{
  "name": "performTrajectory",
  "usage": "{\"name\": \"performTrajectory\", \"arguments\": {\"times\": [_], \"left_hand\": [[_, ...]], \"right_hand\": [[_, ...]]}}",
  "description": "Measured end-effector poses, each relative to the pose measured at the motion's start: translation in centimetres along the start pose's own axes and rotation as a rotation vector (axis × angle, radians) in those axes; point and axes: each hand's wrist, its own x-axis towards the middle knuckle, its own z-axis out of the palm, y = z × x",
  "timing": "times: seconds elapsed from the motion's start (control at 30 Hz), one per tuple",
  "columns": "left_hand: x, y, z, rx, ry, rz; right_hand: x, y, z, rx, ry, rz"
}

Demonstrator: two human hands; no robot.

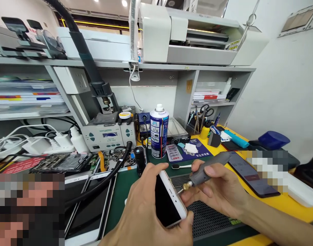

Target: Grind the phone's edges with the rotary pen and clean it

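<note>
A white-framed smartphone (169, 201) with a dark screen is gripped along its edges by my left hand (143, 212), tilted on its side above the mat. In my right hand (220, 188) is a grey pen-shaped rotary tool (209, 171) with a brass collet and a thin metal bit. The bit's tip is at the phone's long side edge, close to the side buttons; whether it touches cannot be made out. Below both hands lies a dark perforated mat (207, 222) on the green work surface.
A blue-and-white spray can (159, 133) stands behind my hands. On the left are a grey soldering station (107, 136), opened circuit boards (61, 163), a black hose and white tablets (95, 205). A dark phone (254, 174) lies to the right, by a small brush (181, 166).
</note>
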Motion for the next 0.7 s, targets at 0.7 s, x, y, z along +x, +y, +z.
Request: {"name": "performTrajectory", "arguments": {"times": [0.7], "left_hand": [[0.36, 0.80, 0.33, 0.063, 0.074, 0.037]], "right_hand": [[0.34, 0.03, -0.16, 0.082, -0.034, -0.008]]}}
